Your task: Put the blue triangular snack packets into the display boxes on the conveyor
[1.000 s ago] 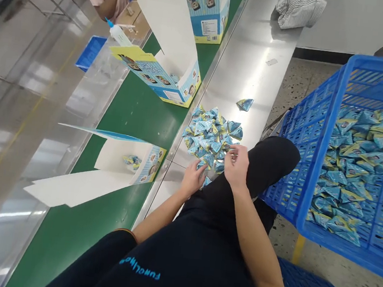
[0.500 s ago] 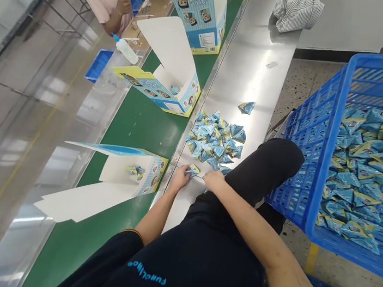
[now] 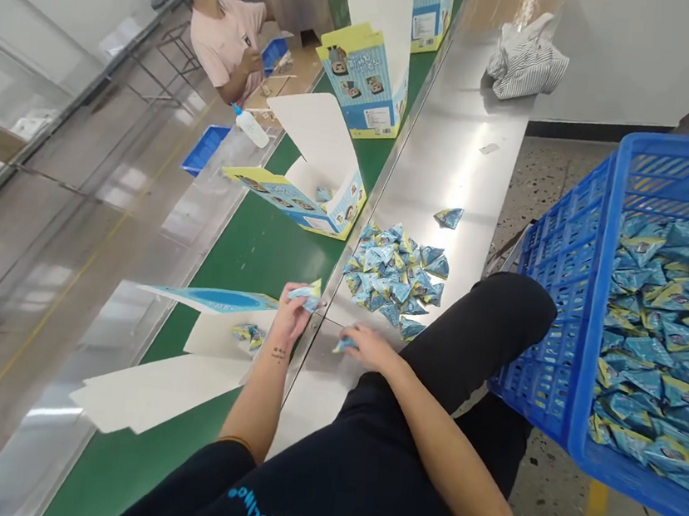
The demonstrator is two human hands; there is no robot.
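Blue and yellow, one packet point(image 3: 310, 294) is clamped by the fingers of the left hand point(image 3: 292, 312); a second packet point(image 3: 345, 345) touches those of the right hand point(image 3: 374, 348), grip unclear. Several packets point(image 3: 250, 336) are already inside the open box point(image 3: 209, 338) beside the left fingers; a pile point(image 3: 393, 268) beyond the right lies unboxed.

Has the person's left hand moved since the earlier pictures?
Yes. Judged against the edge of the green belt, the left hand has moved away from the pile, towards the nearest box, holding a packet.
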